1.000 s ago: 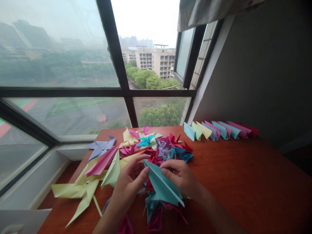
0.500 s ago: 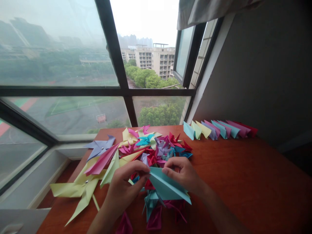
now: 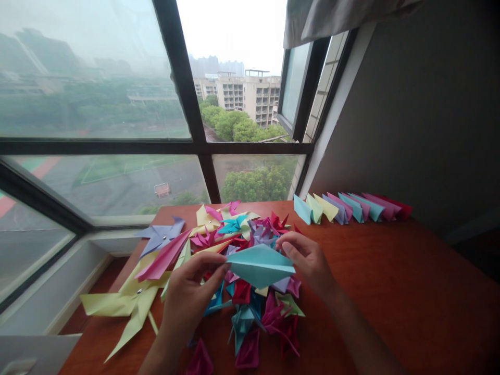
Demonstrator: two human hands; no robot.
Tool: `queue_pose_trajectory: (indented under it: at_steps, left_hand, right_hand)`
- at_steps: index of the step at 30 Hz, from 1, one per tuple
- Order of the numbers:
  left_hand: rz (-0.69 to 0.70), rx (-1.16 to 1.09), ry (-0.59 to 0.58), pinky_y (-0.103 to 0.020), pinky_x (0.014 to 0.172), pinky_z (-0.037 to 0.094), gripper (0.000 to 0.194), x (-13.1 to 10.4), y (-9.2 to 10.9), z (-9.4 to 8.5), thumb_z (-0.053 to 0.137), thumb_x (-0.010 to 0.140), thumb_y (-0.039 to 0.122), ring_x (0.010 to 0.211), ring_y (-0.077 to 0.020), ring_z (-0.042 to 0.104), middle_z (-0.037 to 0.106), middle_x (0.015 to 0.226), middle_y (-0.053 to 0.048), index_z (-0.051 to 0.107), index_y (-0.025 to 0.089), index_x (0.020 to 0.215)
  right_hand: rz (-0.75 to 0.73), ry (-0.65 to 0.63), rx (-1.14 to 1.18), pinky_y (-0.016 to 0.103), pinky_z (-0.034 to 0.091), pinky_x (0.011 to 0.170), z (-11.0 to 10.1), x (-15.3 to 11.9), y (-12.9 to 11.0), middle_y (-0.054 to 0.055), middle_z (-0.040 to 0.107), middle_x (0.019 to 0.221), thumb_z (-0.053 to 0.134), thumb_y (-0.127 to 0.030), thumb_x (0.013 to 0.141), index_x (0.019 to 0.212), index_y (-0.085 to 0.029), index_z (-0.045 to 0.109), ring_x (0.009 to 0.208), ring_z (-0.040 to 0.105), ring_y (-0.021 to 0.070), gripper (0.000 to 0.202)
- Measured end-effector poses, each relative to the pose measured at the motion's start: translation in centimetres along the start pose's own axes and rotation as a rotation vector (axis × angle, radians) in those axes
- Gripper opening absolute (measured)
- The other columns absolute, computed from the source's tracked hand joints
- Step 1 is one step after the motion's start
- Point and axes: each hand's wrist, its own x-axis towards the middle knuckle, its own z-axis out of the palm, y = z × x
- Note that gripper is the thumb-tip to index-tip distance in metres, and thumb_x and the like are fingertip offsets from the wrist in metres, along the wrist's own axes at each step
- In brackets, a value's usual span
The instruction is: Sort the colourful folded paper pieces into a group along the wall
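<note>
A light blue folded paper piece (image 3: 261, 266) is held up above the pile, its flat faces showing and its pointed ends to left and right. My left hand (image 3: 195, 284) pinches the left tip between thumb and fingers. At the upper right edge, my right hand (image 3: 307, 260) has its thumb and curled fingers close together against the paper; the exact contact is partly hidden. Beneath both hands lies a pile of folded paper shapes (image 3: 242, 291) in red, magenta, blue, purple and green. A pale yellow paper pinwheel (image 3: 138, 294) with a stick lies left of my left hand.
The brown wooden table (image 3: 390, 291) stands against a window (image 3: 250, 148). A row of folded papers (image 3: 336, 208) in several colours stands at the back right. A purple pinwheel (image 3: 164, 237) and a pink folded paper (image 3: 164, 258) lie at the left. A curtain (image 3: 344, 18) hangs above.
The light blue paper has been raised and turned from slanting down to lying nearly level. My right hand has shifted slightly up and right. More of the pile below shows.
</note>
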Motion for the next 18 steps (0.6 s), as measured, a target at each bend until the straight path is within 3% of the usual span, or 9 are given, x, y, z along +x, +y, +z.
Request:
queue_pose_trajectory:
  at_steps: [5, 13, 18]
  left_hand:
    - [-0.059, -0.072, 0.126, -0.021, 0.056, 0.055, 0.019, 0.0, 0.3, 0.2, 0.081, 0.075, 0.03, 0.062, -0.0152, 0.068, 0.073, 0.073, 0.0, 0.073, 0.018, 0.086]
    - [-0.13, -0.144, 0.173, -0.018, 0.055, 0.054, 0.023, 0.3, 0.9, 0.3, 0.084, 0.07, 0.031, 0.063, -0.0137, 0.066, 0.072, 0.071, 0.0, 0.072, 0.017, 0.084]
    - [-0.124, -0.133, 0.162, -0.017, 0.05, 0.051, 0.025, 0.3, 0.4, 0.3, 0.084, 0.07, 0.033, 0.059, -0.0127, 0.063, 0.072, 0.07, 0.0, 0.072, 0.017, 0.086]
  right_hand:
    - [-0.082, 0.116, -0.047, 0.026, 0.047, 0.068, -0.2, 0.2, -0.1, 0.005, 0.066, 0.091, 0.061, -0.032, 0.091, 0.09, -0.02, 0.07, 0.083, 0.061, 0.0181, 0.015]
    - [-0.216, 0.05, -0.175, 0.027, 0.049, 0.07, -0.3, 0.0, 0.6, 0.004, 0.067, 0.09, 0.064, -0.029, 0.091, 0.098, -0.021, 0.071, 0.079, 0.062, 0.0172, 0.013]
    - [-0.301, 0.001, -0.255, 0.025, 0.047, 0.065, -0.1, 0.3, 0.7, 0.002, 0.067, 0.078, 0.064, -0.026, 0.091, 0.086, -0.019, 0.072, 0.071, 0.06, 0.0148, 0.011]
